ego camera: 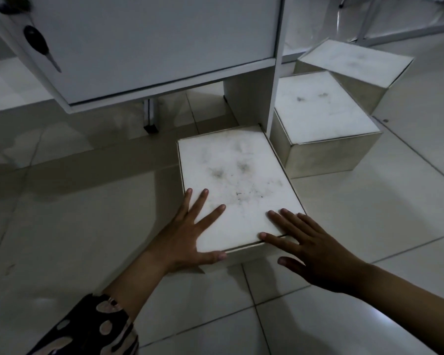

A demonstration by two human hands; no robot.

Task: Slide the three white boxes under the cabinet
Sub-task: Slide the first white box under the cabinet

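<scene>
Your left hand (190, 237) lies flat with its fingers straight and spread, pointing forward and a little right, the thumb stretched out toward your right side. Its forearm comes up from the lower left, the wrist bare past a dark patterned sleeve (98, 326). Your right hand (315, 252) is flat as well, fingers straight and fanned toward the upper left, thumb held apart below them. Its bare forearm enters from the lower right edge. The two hands are near each other but not touching.

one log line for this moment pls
step: first box push | left hand: flat on near box | right hand: flat on it | two boxes waiting right | cabinet gap ahead
</scene>
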